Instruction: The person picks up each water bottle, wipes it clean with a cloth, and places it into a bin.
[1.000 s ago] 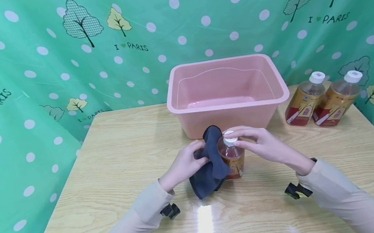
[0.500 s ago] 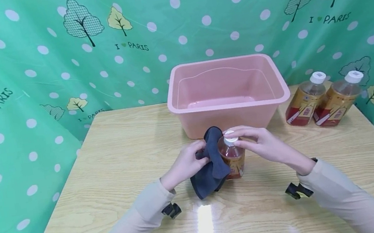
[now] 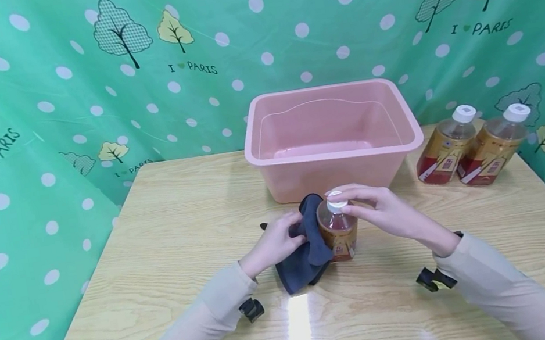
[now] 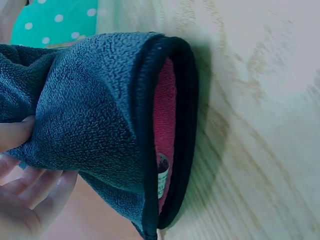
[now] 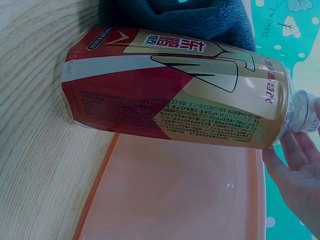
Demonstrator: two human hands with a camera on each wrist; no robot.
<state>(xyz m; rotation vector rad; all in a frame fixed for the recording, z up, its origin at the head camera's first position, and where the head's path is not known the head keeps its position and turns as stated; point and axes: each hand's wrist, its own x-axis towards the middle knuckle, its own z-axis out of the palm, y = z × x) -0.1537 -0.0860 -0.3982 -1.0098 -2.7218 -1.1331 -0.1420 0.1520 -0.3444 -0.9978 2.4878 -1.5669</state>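
Observation:
A bottle of amber drink point(image 3: 340, 239) with a white cap stands upright on the table, just in front of the pink bin. My right hand point(image 3: 375, 207) grips it by the cap and neck; its gold and red label faces the right wrist view point(image 5: 165, 90). Against the bottle's left side lies a dark grey-blue cloth point(image 3: 302, 268), bunched up in my left hand point(image 3: 278, 242). Thumb and fingers pinch the cloth in the left wrist view, where its folded edge shows a pink inner face and a small white tag. The cloth hides part of the bottle.
The pink bin point(image 3: 334, 156) stands behind the bottle. Two more bottles, a nearer-to-bin one point(image 3: 445, 147) and an outer one point(image 3: 492, 149), stand close together at the table's right back. A green patterned curtain point(image 3: 217, 84) hangs behind the wooden table point(image 3: 165, 233).
My left hand has shifted slightly down with the cloth, whose top now sits lower beside the bottle. A dark cloth corner now shows left of that hand. The right hand and bottle stay put.

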